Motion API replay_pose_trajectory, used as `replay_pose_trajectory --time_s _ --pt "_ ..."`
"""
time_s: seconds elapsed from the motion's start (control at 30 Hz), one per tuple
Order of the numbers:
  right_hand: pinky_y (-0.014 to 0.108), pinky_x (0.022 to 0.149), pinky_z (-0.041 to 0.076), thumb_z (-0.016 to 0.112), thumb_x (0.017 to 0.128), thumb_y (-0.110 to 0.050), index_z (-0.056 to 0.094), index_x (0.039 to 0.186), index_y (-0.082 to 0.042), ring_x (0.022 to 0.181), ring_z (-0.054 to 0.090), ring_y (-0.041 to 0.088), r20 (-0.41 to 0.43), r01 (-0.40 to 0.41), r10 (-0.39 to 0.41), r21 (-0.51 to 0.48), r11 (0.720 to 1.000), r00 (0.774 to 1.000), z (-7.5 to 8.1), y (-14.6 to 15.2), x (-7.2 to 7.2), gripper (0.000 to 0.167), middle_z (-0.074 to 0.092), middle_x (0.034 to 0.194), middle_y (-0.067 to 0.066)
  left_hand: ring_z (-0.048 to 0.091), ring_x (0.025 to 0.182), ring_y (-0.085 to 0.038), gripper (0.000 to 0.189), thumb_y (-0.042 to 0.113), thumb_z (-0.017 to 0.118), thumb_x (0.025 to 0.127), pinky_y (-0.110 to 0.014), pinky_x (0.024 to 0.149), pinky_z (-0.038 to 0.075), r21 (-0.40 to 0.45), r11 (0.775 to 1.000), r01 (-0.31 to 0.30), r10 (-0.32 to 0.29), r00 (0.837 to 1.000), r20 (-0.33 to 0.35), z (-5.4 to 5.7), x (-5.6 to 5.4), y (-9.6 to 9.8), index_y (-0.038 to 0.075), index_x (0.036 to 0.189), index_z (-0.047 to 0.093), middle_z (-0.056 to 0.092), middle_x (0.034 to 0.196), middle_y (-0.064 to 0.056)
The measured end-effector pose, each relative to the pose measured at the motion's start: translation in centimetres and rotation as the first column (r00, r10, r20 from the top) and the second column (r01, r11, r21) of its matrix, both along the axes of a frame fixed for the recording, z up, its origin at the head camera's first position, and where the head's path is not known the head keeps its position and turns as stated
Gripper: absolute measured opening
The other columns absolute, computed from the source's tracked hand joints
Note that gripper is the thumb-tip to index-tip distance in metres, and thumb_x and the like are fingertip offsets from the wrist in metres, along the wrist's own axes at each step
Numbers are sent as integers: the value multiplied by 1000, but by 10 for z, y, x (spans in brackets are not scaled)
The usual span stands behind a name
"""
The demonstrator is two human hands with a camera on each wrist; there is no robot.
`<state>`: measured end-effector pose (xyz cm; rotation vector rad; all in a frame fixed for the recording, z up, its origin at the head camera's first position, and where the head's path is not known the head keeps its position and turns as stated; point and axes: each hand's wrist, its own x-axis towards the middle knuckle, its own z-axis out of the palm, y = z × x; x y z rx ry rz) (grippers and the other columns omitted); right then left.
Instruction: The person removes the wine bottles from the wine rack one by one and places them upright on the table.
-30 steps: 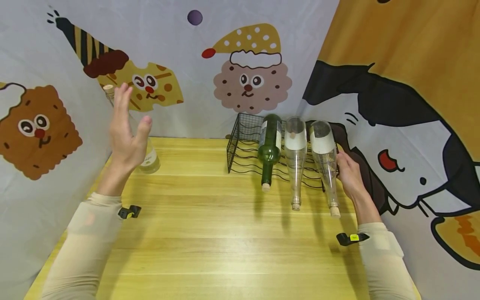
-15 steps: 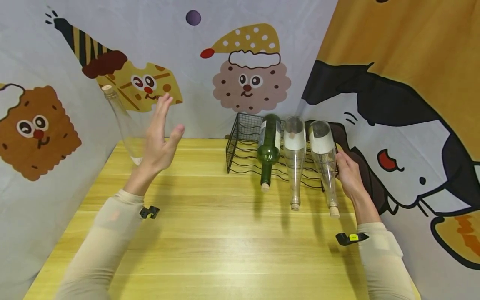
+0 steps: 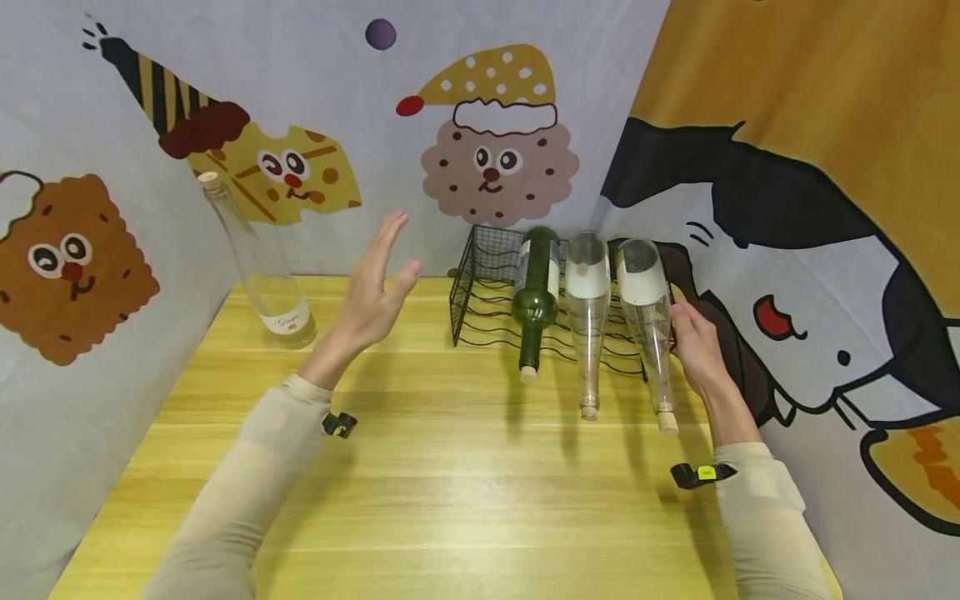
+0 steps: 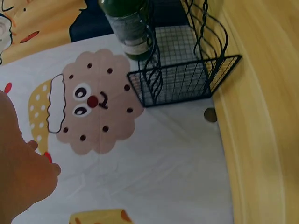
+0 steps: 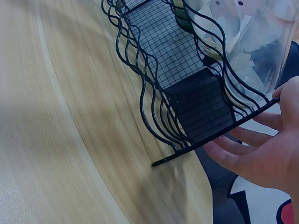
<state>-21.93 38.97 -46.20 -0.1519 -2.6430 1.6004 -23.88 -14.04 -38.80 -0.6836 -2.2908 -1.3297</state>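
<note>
My left hand (image 3: 375,296) is raised over the table's left half with its fingers straight and the thumb apart, holding nothing. A black wire wine rack (image 3: 468,296) stands at the back right. My right hand (image 3: 697,342) grips the rack's right end, the thumb on the upper bar and the fingers along the outside, as the right wrist view shows. On the rack's top lie a green bottle (image 3: 536,308), a clear bottle (image 3: 588,321) and another clear bottle (image 3: 649,321) at the right end. Their corked necks point toward me.
A clear corked bottle (image 3: 281,304) with a white label stands upright at the back left, left of my left hand. The wooden table (image 3: 450,483) meets a printed cloth (image 3: 360,242) behind and on both sides.
My left hand has moved right, away from the upright clear bottle and toward the rack, uncovering that bottle. My right hand, the rack and its bottles have stayed in place.
</note>
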Motion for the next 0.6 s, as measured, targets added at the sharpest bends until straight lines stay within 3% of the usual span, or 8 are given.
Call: replay_pose_trajectory --time_s 0.1,0.3,0.6 --pt "74 131 40 24 122 -57 25 181 -13 167 35 50 0 3 -3 -8 1000 1000 0 0 0 74 24 188 22 21 178 -27 75 53 48 116 -57 148 14 -8 1000 22 -22 999 34 -6 -3 8 21 181 28 23 190 -2" --pt "71 128 43 23 122 -58 24 182 -13 163 39 47 7 11 -11 -9 1000 1000 -1 0 2 75 28 186 23 22 178 -27 73 53 47 117 -60 148 15 12 999 40 -41 987 154 -20 -9 19 27 181 27 24 190 1" --pt "77 138 26 26 123 -54 24 182 -12 174 20 50 1 1 -1 -13 1000 1000 -1 2 -1 72 17 190 20 24 177 -33 73 64 41 117 -67 145 19 41 999 31 -42 956 292 -46 -18 27 34 181 25 23 191 -2"
